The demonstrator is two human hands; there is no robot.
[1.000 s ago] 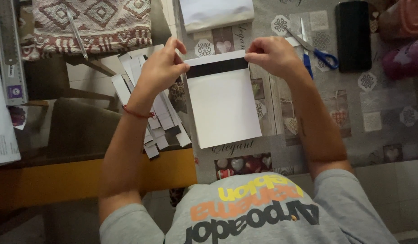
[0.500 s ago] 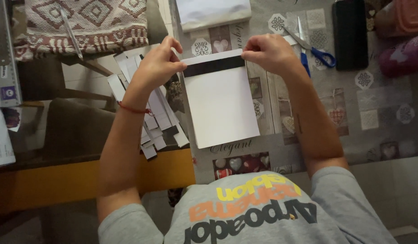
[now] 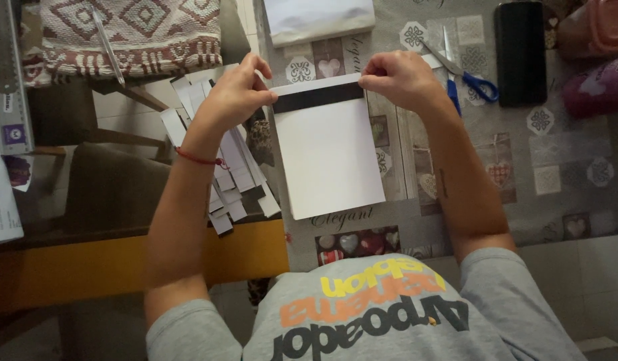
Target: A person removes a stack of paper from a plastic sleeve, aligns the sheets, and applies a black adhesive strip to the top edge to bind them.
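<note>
Little has moved since the earlier frames: both hands keep their places at the top corners of the white sheet (image 3: 329,157), and the sheet has only shifted slightly on the table, its lower edge now turned a touch to the right.

Seen from the head camera, the sheet lies flat on a grey patterned tablecloth (image 3: 556,174) printed with hearts and ornaments. A black strip (image 3: 319,98) runs across the sheet just below its top edge. The left hand (image 3: 232,100) pinches the top left corner of the sheet, fingers curled over the edge. The right hand (image 3: 402,79) pinches the top right corner in the same way, its fingers bent and close together.

Left of the sheet, a fan of cut paper strips (image 3: 222,167) lies spread over the table edge. Blue-handled scissors (image 3: 472,77) rest just beside the right hand, with a black case (image 3: 521,50) farther right. A stack of white paper (image 3: 319,19) sits beyond the sheet. A woven patterned cloth (image 3: 132,33) covers a chair at upper left, beside a ruler (image 3: 8,73), above a tiled floor.
</note>
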